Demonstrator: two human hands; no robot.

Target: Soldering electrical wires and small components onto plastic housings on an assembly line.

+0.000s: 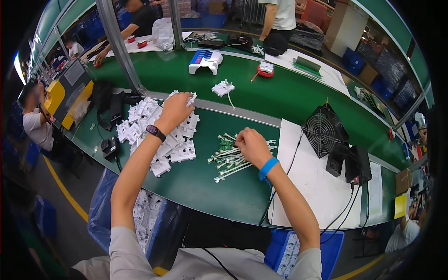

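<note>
My left hand (176, 111), a dark watch on its wrist, reaches to the far side of a heap of white plastic housings (175, 138). Its fingers are closed on a white plastic housing (191, 98) at the heap's far edge. My right hand (252, 145), with a blue band round the wrist, is over a bunch of small green circuit boards with white cable leads (232, 164). The fingers there are bent together in a pinch; what is between them is hidden.
Beyond the metal edge, a green belt carries a housing with a lead (223, 87), a blue-and-white shell (205, 62) and a red round piece (266, 70). A black fan (322, 132) stands right, with cords trailing. Blue bins (103, 205) sit below the bench.
</note>
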